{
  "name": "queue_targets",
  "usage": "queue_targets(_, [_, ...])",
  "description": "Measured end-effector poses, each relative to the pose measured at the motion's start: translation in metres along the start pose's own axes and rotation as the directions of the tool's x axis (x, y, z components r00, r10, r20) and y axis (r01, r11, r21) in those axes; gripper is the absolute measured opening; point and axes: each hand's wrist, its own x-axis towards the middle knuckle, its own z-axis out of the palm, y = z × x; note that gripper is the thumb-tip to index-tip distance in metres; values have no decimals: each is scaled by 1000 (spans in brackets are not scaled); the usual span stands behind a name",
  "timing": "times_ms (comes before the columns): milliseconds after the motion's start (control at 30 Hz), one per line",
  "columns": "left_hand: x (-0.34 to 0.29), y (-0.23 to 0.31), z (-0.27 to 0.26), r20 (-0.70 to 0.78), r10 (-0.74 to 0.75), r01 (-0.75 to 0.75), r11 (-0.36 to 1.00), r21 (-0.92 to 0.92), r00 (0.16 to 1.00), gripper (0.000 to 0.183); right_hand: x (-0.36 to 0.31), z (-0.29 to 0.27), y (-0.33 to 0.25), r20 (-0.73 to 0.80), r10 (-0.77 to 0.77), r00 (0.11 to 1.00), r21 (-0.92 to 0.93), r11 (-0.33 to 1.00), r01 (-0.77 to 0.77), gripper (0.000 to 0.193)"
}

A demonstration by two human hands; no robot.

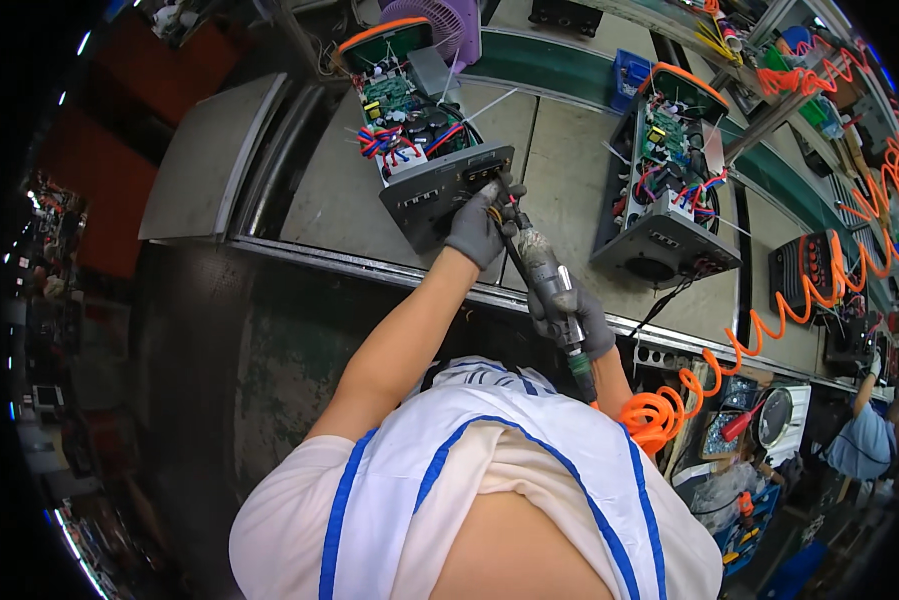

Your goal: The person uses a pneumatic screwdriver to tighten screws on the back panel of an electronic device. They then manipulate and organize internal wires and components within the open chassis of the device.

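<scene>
My right hand [581, 315], in a grey glove, is wrapped round a pneumatic screwdriver [541, 262] with a dark green fitting at its tail. The driver's tip points up and away, toward the dark panel [424, 205] of an open electronic unit [394, 105]. My left hand [477, 228], also gloved in grey, is at that panel's right side with its fingers bent near the driver's tip. Whatever those fingers pinch is too small to make out. Green circuit boards and red and blue wires show inside the unit's open housing.
A second open unit [669, 170] stands to the right on the workbench [329, 190]. Beyond it is another unit with an orange-trimmed face [804, 275]. An orange coiled air hose [714, 370] runs along the right. A purple fan [449, 35] stands behind. Another person [864, 440] works at far right.
</scene>
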Motion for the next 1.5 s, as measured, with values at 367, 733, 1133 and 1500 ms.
queue_targets(367, [16, 9, -8, -192, 53, -29, 992, 123, 980, 7, 5, 1, -11, -38, -55, 998, -602, 798, 21, 93])
queue_targets(733, [0, 30, -10, -221, 53, -15, 985, 171, 974, 16, 25, 16, 12, -131, -194, 972, -842, 539, -6, 94])
queue_targets(1133, [3, 64, -54, -33, 78, -82, 986, -142, 996, 31, 52, 44, 19, -57, 66, 996, -384, 920, -83, 88])
queue_targets(1500, [-46, 59, -90, -90, -35, 53, 978, 200, 995, 33, 62, 69, 37, -119, 94, 988, 45, 995, -90, 45])
